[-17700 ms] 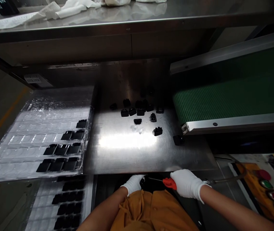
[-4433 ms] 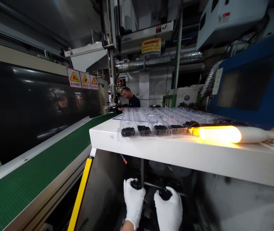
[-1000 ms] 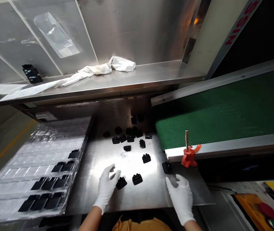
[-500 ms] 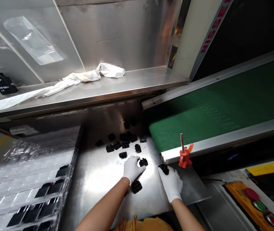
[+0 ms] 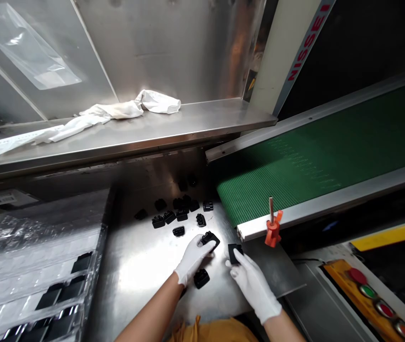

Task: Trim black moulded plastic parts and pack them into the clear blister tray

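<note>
Steel table (image 5: pixel 134 285) below me: my gloved left hand (image 5: pixel 192 259) pinches a black part (image 5: pixel 209 239), and my open right hand (image 5: pixel 254 285) lies against another part (image 5: pixel 235 252). More black parts (image 5: pixel 179 216) lie scattered between the plastic tray (image 5: pixel 27 247) and green conveyor (image 5: pixel 295 190)

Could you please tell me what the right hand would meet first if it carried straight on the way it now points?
The right hand would first meet the small black plastic part just ahead of it, though depth is unclear and it may already be touching.
</note>
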{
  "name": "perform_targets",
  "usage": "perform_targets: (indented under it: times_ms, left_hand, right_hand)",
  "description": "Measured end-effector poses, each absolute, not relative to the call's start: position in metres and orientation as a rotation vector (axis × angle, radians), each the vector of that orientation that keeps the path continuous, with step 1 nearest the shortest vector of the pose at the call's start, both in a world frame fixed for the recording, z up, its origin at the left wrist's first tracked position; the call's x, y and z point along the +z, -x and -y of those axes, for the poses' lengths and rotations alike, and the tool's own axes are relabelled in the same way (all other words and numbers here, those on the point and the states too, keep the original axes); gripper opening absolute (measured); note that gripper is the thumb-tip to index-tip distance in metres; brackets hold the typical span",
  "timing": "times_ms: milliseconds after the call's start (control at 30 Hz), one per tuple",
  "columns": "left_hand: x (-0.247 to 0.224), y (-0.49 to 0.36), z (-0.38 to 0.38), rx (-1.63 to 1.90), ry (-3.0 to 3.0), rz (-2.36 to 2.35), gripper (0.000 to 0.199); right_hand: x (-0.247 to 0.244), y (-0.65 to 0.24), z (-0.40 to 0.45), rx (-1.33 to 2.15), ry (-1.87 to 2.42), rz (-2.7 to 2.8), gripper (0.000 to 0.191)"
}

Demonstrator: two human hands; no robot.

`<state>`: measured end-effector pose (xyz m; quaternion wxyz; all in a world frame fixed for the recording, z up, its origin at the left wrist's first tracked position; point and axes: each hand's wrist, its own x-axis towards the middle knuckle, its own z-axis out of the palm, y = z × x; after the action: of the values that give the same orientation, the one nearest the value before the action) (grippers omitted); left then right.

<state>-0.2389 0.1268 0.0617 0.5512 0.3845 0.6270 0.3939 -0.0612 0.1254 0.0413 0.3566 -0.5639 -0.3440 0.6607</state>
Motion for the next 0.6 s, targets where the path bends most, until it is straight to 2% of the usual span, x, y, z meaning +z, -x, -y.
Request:
perform_targets:
  times_ms: [233, 400, 600]
  left_hand:
    - [0.119, 0.24, -0.082, 1.198, -0.237, -0.852, 0.027]
    - [0.142, 0.23, -0.055, 1.208, -0.141, -0.694, 0.028]
    - [0.163, 0.222, -0.032, 1.205, -0.266, -0.645, 0.029]
  right_hand:
    - [0.102, 0.071, -0.103, 2.191, 0.871, 0.035, 0.016]
    - [0.125, 0.077, -0.083, 2.316, 0.657, 0.035, 0.017]
    - [0.15, 0.073, -0.057, 2.284, 0.599, 0.313, 0.032]
